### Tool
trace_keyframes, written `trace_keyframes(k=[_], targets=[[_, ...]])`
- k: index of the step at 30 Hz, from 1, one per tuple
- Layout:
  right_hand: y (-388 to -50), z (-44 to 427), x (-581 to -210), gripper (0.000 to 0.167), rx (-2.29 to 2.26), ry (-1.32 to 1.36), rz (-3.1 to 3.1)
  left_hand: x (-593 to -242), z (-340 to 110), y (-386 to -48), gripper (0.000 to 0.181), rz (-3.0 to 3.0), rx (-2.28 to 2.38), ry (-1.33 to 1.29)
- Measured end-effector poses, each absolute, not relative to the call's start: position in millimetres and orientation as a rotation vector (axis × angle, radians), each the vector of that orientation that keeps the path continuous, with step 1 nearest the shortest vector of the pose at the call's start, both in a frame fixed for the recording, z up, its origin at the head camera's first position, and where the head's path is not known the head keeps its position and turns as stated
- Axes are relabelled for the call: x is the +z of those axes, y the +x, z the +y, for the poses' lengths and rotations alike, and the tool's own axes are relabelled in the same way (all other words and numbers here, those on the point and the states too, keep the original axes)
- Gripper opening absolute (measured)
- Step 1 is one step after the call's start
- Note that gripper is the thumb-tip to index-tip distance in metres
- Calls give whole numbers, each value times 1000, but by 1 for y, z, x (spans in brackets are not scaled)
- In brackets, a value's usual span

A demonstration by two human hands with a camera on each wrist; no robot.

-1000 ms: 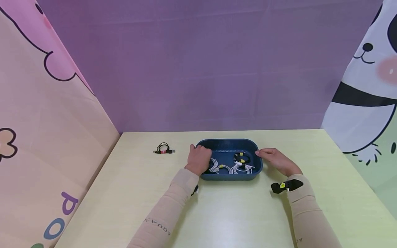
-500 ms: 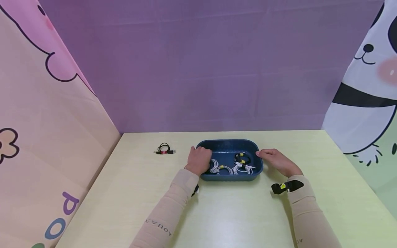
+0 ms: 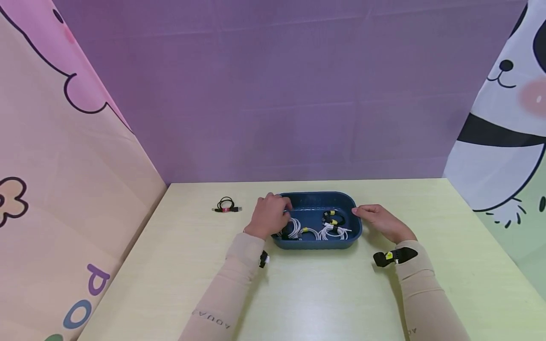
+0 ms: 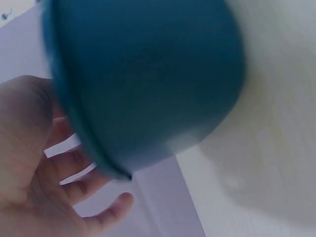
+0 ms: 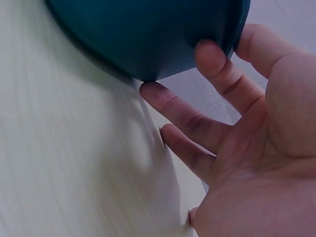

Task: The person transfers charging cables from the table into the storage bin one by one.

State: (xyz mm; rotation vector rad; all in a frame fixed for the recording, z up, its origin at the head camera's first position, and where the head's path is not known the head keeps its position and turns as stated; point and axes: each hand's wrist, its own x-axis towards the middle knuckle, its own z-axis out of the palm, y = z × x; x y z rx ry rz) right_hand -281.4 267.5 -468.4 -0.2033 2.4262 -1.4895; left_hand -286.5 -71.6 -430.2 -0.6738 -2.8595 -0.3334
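In the head view a blue plastic bin [image 3: 317,244] stands on the table, holding several coiled cables. My right hand [image 3: 382,221] pinches its right rim; the right wrist view shows a fingertip [image 5: 211,57] against the outer wall, with the other fingers spread below. My left hand [image 3: 268,215] is at the left rim, its fingers reaching over the inside. In the left wrist view those fingers [image 4: 71,163] lie loosely apart behind the rim; the thumb's contact is hidden. Inside are a white cable [image 3: 294,228], another white cable [image 3: 334,233] and a black cable with yellow ties [image 3: 337,220].
A coiled black USB cable [image 3: 225,205] with a red band lies on the pale table [image 3: 315,293], left of the bin. A purple cloth backdrop [image 3: 298,94] stands behind the table's far edge, with printed cloth on both sides.
My left hand has loosened from the bin's left rim and shifted slightly left, its fingers spreading. The right hand stays on the right rim. The bin has hardly moved.
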Motion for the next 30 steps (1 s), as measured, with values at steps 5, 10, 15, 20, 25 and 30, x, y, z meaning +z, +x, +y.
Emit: trace_keyframes(k=[5,10,15,20,25,30], targets=[[-282,268,-469,47,-1497,-197,2421,-428,-93,-295,15,-2713,-516,-577],[-281,267,-467,47,-1492,-196,2420,-433,-121,-302,15,-2674,-528,-389],[-280,267,-466,47,-1481,-190,2418,-437,-145,-302,16,-2725,-482,-282],[-281,267,-466,46,-1484,-188,2423,-442,-168,-301,17,-2821,-475,-214],[-280,267,-467,46,-1472,-194,2441,-449,-186,-304,23,-2903,-421,-170],[-280,268,-467,48,-1468,-208,2436,-455,-196,-309,28,-2965,-373,-120]])
